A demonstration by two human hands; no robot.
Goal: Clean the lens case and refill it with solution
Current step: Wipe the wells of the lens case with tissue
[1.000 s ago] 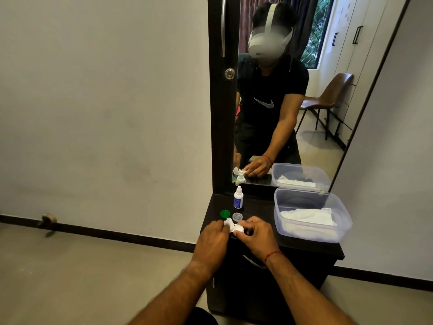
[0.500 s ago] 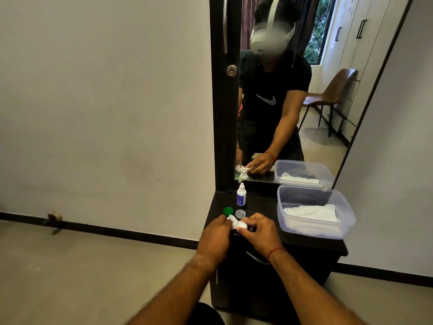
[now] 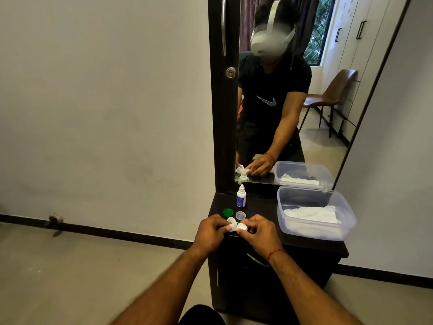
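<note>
Hands, left hand [image 3: 210,233] and right hand [image 3: 259,233], still grip lens case [image 3: 236,226], unmoved.

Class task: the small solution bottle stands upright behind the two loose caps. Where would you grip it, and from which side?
Grip the bottle round its straight body, below the narrow cap. It stands upright with open space to its right, so come from the right front, likely above the clear cap.

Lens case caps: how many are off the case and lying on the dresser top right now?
2. A green cap and a clear cap lie side by side just behind the left hand and right hand, in front of the solution bottle. The hands could hide more.
</note>
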